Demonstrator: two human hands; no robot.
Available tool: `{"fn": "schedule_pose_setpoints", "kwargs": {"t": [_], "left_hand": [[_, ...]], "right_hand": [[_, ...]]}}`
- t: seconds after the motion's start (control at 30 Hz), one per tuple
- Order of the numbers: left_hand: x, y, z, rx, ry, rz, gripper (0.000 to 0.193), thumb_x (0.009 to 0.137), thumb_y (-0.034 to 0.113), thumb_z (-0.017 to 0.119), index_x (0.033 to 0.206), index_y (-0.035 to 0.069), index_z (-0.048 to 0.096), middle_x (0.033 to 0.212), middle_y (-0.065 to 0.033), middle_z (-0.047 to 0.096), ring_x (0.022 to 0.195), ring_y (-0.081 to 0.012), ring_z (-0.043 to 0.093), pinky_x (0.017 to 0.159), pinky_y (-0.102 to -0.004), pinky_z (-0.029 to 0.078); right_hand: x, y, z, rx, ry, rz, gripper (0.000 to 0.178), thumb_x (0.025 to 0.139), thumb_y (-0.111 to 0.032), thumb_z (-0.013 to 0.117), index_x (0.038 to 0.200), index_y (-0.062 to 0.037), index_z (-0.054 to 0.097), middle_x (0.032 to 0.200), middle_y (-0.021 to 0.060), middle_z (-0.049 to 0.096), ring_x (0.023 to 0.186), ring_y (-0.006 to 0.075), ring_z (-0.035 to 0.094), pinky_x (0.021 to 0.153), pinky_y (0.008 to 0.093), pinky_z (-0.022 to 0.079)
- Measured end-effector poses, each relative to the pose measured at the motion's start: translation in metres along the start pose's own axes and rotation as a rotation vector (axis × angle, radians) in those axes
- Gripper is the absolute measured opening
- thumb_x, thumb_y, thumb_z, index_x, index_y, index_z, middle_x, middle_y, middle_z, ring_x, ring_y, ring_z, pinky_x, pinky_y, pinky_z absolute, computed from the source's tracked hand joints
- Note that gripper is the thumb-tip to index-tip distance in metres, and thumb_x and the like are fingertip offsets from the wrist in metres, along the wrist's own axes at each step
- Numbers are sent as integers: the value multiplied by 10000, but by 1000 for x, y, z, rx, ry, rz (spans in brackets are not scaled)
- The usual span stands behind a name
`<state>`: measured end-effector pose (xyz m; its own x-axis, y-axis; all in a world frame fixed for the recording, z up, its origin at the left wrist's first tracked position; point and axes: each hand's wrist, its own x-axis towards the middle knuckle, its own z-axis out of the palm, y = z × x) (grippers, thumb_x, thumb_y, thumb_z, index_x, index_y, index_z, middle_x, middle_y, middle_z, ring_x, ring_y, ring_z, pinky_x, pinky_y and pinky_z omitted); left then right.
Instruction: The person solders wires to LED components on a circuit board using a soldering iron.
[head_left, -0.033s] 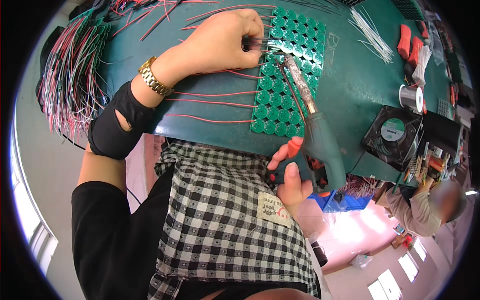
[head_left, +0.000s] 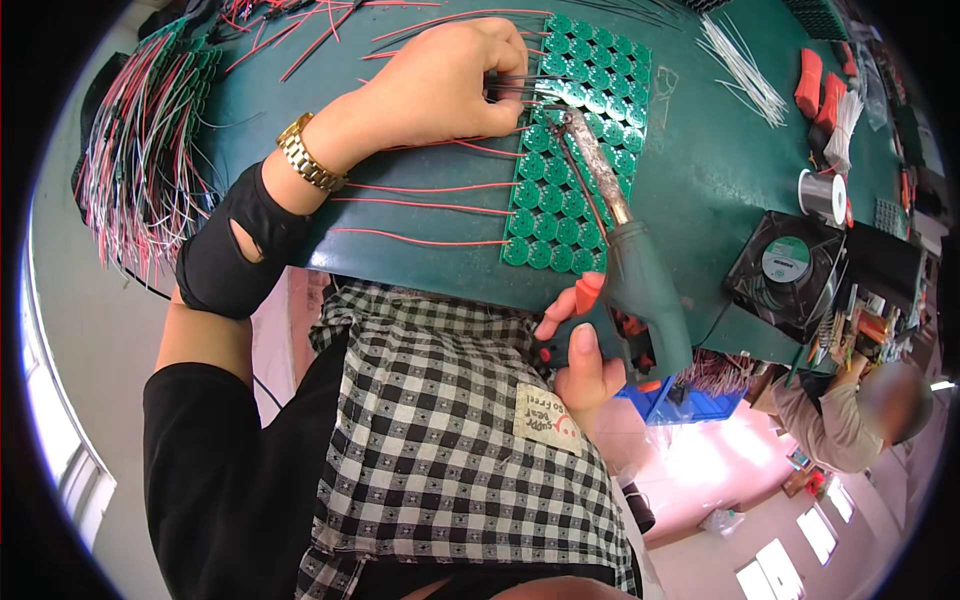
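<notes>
Head camera: my left hand (head_left: 450, 80) is curled nearly closed, thumb and fingers pinching thin black wires (head_left: 538, 90) whose far ends lie over the panel of round green circuit boards (head_left: 535, 225). That panel lies on the green tabletop (head_left: 700, 185), beyond my apron (head_left: 430, 440), and red wires (head_left: 420, 208) run leftward from its left edge. My right hand (head_left: 582, 365) is wrapped around the grip of a dark green soldering gun (head_left: 652, 300), with a finger by its orange trigger (head_left: 590, 284). The gun's metal barrel (head_left: 596, 160) slants over the panel, its tip close to the black wires; whether it touches them, I can't tell.

On my left hangs a thick bundle of wired boards (head_left: 150, 150). Over to the right are loose white wires (head_left: 742, 72), a spool of grey wire (head_left: 822, 197) and a black fan (head_left: 785, 268). A co-worker (head_left: 835, 425) sits farther off on that side.
</notes>
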<state>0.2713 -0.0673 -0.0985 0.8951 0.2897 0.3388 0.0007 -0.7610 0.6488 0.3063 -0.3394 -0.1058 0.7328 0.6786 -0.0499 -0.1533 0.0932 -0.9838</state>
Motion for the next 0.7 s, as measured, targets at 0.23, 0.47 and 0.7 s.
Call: {"fn": "schedule_pose_setpoints", "kwargs": {"t": [0.23,0.47,0.7], "left_hand": [[0,-3,1,14,19,40,117,684,33,619,737,-33,537,856,-49,550,655,-148,496,591,-260,428],[1,0,1,2,-8,2,112,685,33,616,737,-32,541,858,-50,552,656,-149,496,589,-259,428],[1,0,2,14,0,6,111,687,37,623,725,-27,541,860,-48,546,651,-145,492,586,-255,427]], "right_hand": [[1,3,-3,-16,-11,-2,464,807,-204,569,1177,44,442,810,149,566,610,183,547,567,291,463],[-2,17,-8,41,-38,-172,506,828,-239,567,1222,30,396,812,155,557,598,186,551,570,290,477],[-2,16,-10,30,-58,-138,486,836,-244,581,1209,26,425,814,147,562,612,179,557,568,286,475]]}}
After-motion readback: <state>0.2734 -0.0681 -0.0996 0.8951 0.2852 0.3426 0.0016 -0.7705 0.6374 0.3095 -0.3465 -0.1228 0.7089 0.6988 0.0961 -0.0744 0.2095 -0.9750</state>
